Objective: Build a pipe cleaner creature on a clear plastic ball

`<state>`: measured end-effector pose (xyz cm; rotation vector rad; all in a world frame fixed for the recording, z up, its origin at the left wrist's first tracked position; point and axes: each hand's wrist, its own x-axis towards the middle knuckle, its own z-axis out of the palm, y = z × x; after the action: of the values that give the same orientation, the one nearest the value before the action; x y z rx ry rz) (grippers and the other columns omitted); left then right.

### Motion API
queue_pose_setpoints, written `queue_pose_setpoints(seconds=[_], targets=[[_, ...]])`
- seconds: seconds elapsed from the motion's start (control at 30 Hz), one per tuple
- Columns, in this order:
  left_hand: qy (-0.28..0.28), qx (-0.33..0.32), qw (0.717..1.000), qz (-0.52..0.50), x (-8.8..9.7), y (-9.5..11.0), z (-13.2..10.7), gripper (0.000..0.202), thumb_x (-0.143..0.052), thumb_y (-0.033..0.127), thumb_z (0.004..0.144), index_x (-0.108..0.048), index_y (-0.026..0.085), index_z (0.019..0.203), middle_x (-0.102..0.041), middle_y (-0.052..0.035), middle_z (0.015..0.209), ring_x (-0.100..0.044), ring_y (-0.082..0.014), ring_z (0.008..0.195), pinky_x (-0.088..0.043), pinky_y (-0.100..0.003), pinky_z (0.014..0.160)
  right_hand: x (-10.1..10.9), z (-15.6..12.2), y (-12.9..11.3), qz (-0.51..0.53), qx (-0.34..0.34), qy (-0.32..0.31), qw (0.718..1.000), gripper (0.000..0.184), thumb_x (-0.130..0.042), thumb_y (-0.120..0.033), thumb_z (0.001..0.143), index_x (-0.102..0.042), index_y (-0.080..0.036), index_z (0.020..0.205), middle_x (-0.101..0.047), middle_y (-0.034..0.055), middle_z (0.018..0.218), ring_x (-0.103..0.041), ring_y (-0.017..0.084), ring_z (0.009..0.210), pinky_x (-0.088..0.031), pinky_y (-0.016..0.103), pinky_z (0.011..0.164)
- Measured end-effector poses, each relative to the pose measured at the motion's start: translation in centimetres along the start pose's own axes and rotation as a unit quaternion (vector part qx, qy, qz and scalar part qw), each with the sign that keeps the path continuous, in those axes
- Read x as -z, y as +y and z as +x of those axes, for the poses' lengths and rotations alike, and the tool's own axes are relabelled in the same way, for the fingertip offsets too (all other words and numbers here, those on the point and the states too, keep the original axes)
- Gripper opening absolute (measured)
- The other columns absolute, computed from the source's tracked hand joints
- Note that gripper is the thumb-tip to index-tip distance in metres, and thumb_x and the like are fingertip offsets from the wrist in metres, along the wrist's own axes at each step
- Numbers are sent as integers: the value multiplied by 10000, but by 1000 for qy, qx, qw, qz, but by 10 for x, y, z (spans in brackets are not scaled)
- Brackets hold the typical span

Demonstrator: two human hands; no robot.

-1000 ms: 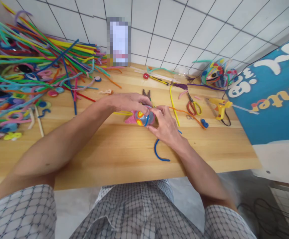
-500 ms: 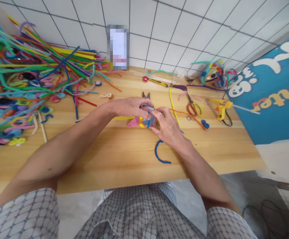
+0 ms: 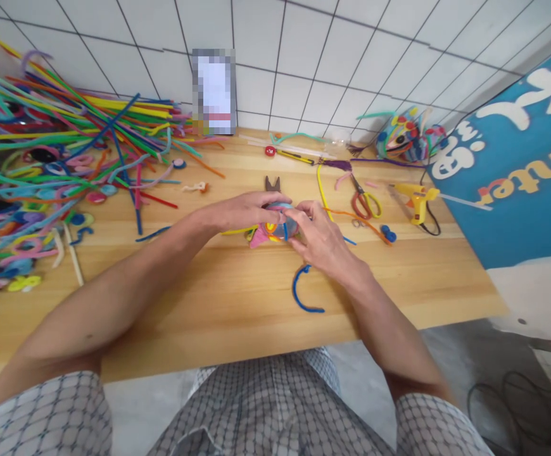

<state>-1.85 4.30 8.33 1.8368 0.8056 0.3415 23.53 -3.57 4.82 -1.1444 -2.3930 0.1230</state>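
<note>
Between my two hands is a small rounded craft piece (image 3: 278, 234) with a see-through body, trimmed with pipe cleaners in yellow, orange and blue and a pink flap on its left. My left hand (image 3: 249, 211) grips it from the upper left, fingers curled over the top. My right hand (image 3: 319, 235) pinches its right side, thumb and fingers close together at the rim. My fingers hide part of the piece. A curved blue pipe cleaner (image 3: 295, 294) lies just below my right hand. Pliers (image 3: 272, 183) rest behind the piece, jaws pointing away.
A large heap of coloured pipe cleaners (image 3: 99, 130) fills the table's left. Scissors (image 3: 365, 204), a yellow glue gun (image 3: 417, 201) and a blue coil (image 3: 388, 234) lie right. A phone (image 3: 213, 92) leans on the tiled wall; a colourful fish-like figure (image 3: 401, 139) stands back right.
The craft piece has turned slightly in my hands, so its pink flap sits a little differently. Both hands keep hold of it. The whole view has shifted slightly.
</note>
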Motion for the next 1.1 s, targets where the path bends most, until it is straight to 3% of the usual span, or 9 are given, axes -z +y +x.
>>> queue_pose_setpoints(seconds=[0.3,0.57,0.7,0.93,1.1], targets=[[-9,-5,1000,-7,4,3,-3,598,-777,542,884,-725,208,1378,-781,-82,1325,-715,-311,1242,-594,-383,1021,5,1,0,68,3,3,998,659,-789,-228,1012,-562,-329,1623,-675,129,1414,-692,353,1338,-654,570,1129],[-23,11,998,-62,4,6,-5,579,-818,487,865,-687,226,1366,-786,-58,1215,-736,-278,1134,-583,-351,913,5,3,-4,69,15,22,997,643,-785,-197,991,-570,-305,1587,-699,140,1435,-702,356,1354,-650,566,1124],[-17,35,991,-127,2,13,-10,633,-809,473,904,-665,223,1467,-800,-83,1215,-776,-272,1064,-580,-347,865,13,4,-2,60,26,40,997,655,-757,-205,1005,-535,-301,1614,-706,158,1512,-693,371,1411,-636,606,1162],[-14,24,987,-156,4,9,-13,807,-853,479,896,-584,245,1621,-807,-118,1278,-782,-226,858,-601,-363,787,21,4,-2,13,43,62,997,706,-728,-237,1023,-485,-308,1682,-731,173,1543,-713,405,1406,-607,663,1173],[75,-25,987,-139,-2,25,-20,751,-893,528,834,-627,214,1462,-783,-103,1270,-776,-262,1039,-621,-348,823,29,6,-1,-25,52,123,991,648,-726,-282,1031,-546,-318,1652,-718,163,1551,-695,403,1418,-564,699,1190]])
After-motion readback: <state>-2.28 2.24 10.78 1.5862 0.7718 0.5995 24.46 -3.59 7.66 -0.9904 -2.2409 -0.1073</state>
